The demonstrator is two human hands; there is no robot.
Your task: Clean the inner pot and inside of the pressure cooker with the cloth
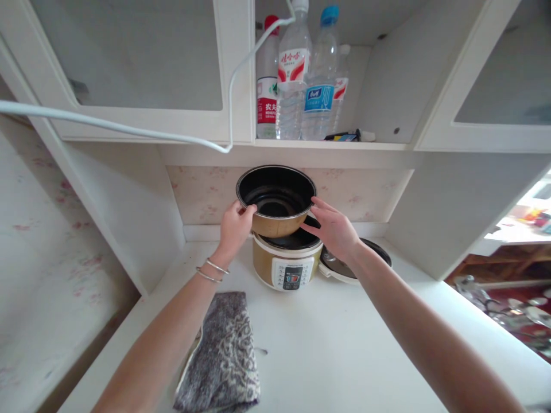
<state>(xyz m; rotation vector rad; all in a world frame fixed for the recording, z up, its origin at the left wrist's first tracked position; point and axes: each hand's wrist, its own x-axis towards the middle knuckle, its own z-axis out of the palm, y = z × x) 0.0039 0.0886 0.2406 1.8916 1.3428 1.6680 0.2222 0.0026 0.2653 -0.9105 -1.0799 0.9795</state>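
Between my two hands hangs an inner pot (279,226), black inside and gold outside, slightly tilted so that its interior shows. My left hand (237,225) pinches its rim at the left, the thumb over the edge. At the right side, my right hand (333,225) grips the rim with its fingers against the wall. Just below is the gold and white electric cooker (263,261), whose dark opening is partly covered by the pot. The cooker's round lid (340,267) lies to the right on the counter, partly behind my right hand and forearm.
A folded grey patterned cloth (230,355) lies on the white counter (318,350), near my left forearm. Overhead, a cabinet shelf (336,145) bears several plastic bottles (293,86). A white cable (129,129) runs across the upper left. White side panels (456,206) flank the counter.
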